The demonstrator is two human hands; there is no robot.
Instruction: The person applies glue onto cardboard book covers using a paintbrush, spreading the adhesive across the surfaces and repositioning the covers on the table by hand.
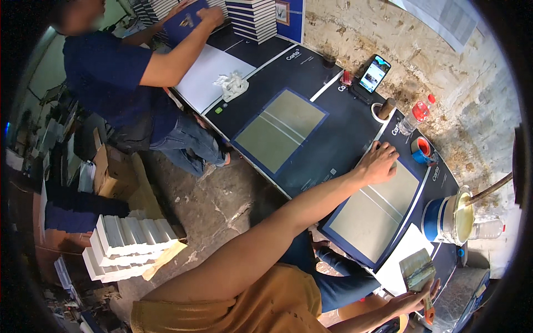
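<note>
My left hand (379,162) is on the far end of a book cover (373,213), its fingers curled and closed. Whatever lies under that palm is mostly hidden. This cover has grey boards, pale spine strips and a dark blue border, and it lies inside up on the black table. Low at the right, my right hand (412,301) grips a wide flat brush (418,269) with an orange handle, held over a white sheet (401,256). A second, similar book cover (280,130) lies flat farther left.
A bucket (441,220) with a stick in it stands right of the near cover. Along the wall are a tape roll (422,150), a plastic bottle (413,119) and a phone (375,74). Far left, a co-worker (119,83) handles a blue cover beside stacked books (251,19).
</note>
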